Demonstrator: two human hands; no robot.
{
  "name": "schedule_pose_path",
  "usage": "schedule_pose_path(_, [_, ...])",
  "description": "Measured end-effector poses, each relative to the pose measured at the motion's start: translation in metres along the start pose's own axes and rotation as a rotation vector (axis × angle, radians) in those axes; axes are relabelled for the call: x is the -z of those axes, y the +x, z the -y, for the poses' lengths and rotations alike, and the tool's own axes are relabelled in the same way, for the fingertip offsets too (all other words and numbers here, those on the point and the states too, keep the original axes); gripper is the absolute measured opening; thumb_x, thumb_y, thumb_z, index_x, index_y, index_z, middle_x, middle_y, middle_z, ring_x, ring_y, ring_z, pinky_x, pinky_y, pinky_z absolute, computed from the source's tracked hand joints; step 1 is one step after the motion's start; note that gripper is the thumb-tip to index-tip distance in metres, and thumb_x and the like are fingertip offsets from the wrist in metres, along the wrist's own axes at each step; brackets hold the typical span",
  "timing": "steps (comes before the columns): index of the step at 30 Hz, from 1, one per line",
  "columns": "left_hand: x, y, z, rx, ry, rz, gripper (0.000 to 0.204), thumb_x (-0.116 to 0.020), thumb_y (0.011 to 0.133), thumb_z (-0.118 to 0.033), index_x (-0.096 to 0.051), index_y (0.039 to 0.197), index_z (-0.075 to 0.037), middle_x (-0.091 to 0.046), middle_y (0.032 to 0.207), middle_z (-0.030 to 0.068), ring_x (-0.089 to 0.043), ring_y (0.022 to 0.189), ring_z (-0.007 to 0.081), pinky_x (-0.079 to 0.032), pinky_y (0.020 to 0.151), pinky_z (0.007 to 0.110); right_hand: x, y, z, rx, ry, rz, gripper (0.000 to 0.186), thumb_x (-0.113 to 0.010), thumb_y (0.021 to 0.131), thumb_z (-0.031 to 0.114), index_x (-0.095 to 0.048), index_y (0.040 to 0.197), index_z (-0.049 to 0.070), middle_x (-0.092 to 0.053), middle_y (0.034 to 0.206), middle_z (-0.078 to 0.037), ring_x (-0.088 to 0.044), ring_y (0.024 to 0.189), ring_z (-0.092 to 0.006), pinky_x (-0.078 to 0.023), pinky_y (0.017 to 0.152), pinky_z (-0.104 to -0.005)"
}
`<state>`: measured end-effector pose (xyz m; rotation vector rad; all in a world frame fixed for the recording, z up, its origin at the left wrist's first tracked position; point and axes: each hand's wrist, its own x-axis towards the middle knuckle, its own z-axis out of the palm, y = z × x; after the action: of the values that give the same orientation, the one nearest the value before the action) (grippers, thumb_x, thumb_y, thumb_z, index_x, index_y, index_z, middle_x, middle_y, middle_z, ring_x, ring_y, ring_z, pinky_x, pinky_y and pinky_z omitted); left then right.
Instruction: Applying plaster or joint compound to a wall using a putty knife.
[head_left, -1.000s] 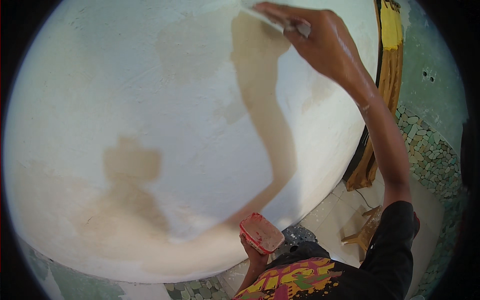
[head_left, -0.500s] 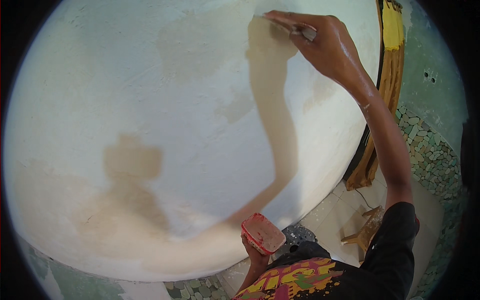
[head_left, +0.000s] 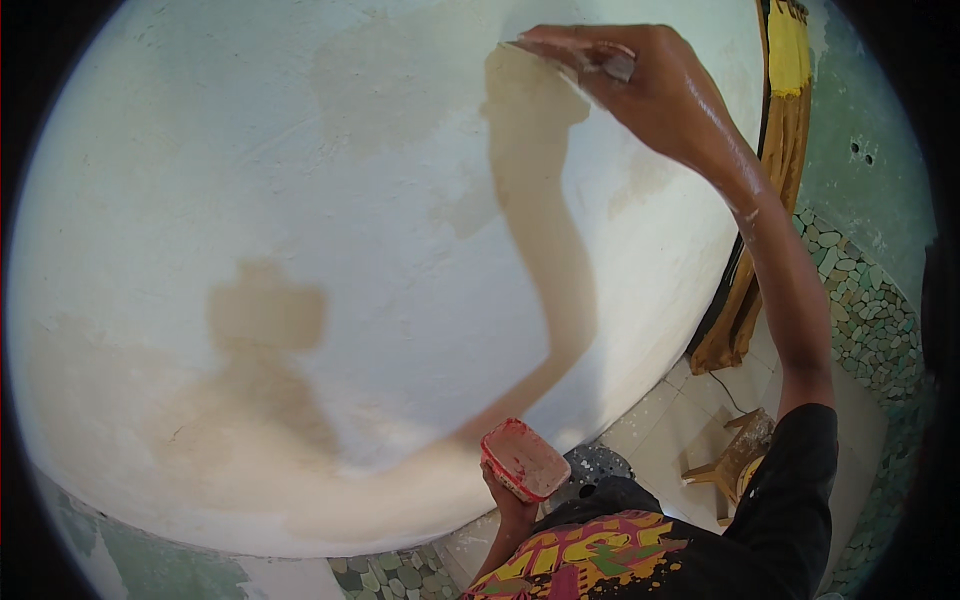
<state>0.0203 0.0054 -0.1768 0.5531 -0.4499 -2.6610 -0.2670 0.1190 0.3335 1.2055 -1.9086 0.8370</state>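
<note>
Scraper (head_left: 620, 68) sits near 1 o'clock in my head view, gripped by the fingers of the right hand (head_left: 665, 95). Its edge is at or very near the white wall (head_left: 380, 250); from where I sit, I cannot confirm contact. I judge it light and stiff, thin at the edge and perhaps slippery, as white smears mark the wrist. I would hold it by the handle, fingers spread behind the blade.

Between 5 and 6 o'clock, the left hand (head_left: 510, 507) grips the tub (head_left: 512, 484) from its 7 o'clock side, the fingers partly hidden beneath. With paste (head_left: 528, 460) inside, I expect some weight and a wall that gives if squeezed, so I would support it from below.

I count two hands, one scraper, one tub, one brown and yellow cloth (head_left: 788, 150) at 2 o'clock, one stool (head_left: 738, 450) at 4 o'clock, and two holes (head_left: 869, 159) in the green wall (head_left: 870, 90). Stones (head_left: 868, 300) at 3 o'clock are too many for me to count.
</note>
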Motion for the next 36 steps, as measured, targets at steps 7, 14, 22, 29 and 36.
schedule_pose_path(7, [0.002,0.000,0.000,0.017,-0.017,0.019,0.077,-0.047,0.100,-0.072,-0.043,0.156,-0.019,-0.053,0.153,0.0087,-0.053,0.138,0.0348,-0.044,0.114,0.058,0.005,-0.005,0.014,-0.090,-0.193,0.013,0.044,-0.069,0.097,0.004,-0.074,0.136,0.025,-0.081,0.109,-0.006,-0.061,0.065,-0.0121,-0.056,0.067,-0.0317])
schedule_pose_path(14, [-0.004,-0.001,0.001,-0.017,0.053,-0.026,0.077,-0.046,0.100,-0.072,-0.044,0.156,-0.020,-0.053,0.154,0.0080,-0.053,0.138,0.0344,-0.044,0.114,0.058,0.018,0.010,0.028,-0.058,-0.121,-0.083,0.037,-0.066,0.096,0.002,-0.073,0.132,0.006,-0.080,0.111,-0.015,-0.072,0.074,-0.0154,-0.058,0.066,-0.0330])
schedule_pose_path(22, [0.001,0.000,0.005,-0.026,0.001,-0.023,0.075,-0.045,0.101,-0.072,-0.045,0.155,-0.020,-0.053,0.153,0.0073,-0.052,0.139,0.0340,-0.044,0.115,0.058,-0.001,-0.005,-0.003,0.040,0.075,-0.025,0.040,-0.065,0.099,0.003,-0.073,0.135,0.018,-0.077,0.124,-0.009,-0.075,0.112,-0.0225,-0.060,0.098,-0.0381])
schedule_pose_path(29, [0.004,0.000,0.005,-0.049,0.037,-0.086,0.074,-0.045,0.101,-0.071,-0.045,0.155,-0.020,-0.052,0.154,0.0079,-0.052,0.139,0.0343,-0.043,0.115,0.058,-0.017,0.007,0.015,-0.063,-0.004,0.005,0.038,-0.066,0.099,0.006,-0.073,0.135,0.017,-0.078,0.123,-0.008,-0.076,0.108,-0.0227,-0.061,0.095,-0.0361])
schedule_pose_path(36, [-0.001,0.003,0.007,-0.020,0.013,-0.031,0.076,-0.044,0.101,-0.072,-0.044,0.156,-0.020,-0.053,0.153,0.0090,-0.052,0.139,0.0348,-0.044,0.115,0.058,0.002,0.027,0.014,0.146,0.091,-0.084,0.039,-0.066,0.096,0.001,-0.077,0.129,0.018,-0.080,0.113,-0.007,-0.078,0.093,-0.0203,-0.061,0.085,-0.0331])
